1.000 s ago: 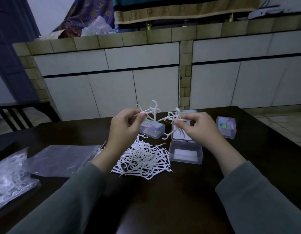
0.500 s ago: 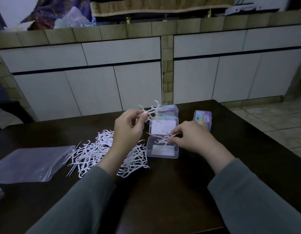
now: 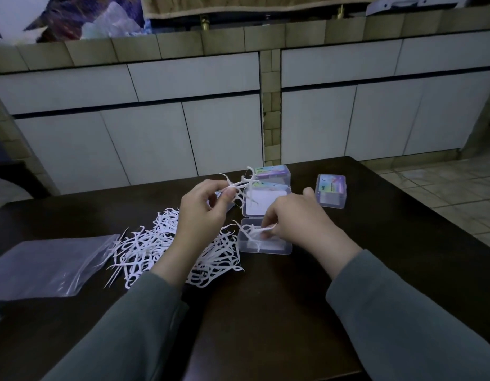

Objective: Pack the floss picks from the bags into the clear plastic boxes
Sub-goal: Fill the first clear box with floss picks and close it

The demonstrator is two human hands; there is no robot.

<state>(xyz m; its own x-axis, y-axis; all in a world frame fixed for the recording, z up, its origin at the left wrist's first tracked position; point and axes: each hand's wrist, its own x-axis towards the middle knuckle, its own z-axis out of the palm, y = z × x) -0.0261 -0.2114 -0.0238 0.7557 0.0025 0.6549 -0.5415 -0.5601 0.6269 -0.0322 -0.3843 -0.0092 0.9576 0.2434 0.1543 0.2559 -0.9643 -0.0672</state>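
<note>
A heap of white floss picks (image 3: 153,248) lies on the dark table in front of me. My left hand (image 3: 202,210) is raised above the heap and pinches a small bunch of picks (image 3: 239,188) between thumb and fingers. To its right stands an open clear plastic box (image 3: 276,247) with its lid (image 3: 268,200) folded back. My right hand (image 3: 296,224) reaches into that box and pinches a few picks (image 3: 254,232) over its left half.
An empty clear zip bag (image 3: 43,266) lies flat at the left. Two closed boxes with colourful labels stand behind, one (image 3: 272,171) at the lid, one (image 3: 331,190) further right. White cabinets rise behind the table; its right edge (image 3: 419,215) drops to a tiled floor.
My right hand has gone down from chest height into the open box with its picks. The left hand keeps its bunch raised. The view has swung right, so the full bag at the left is gone.
</note>
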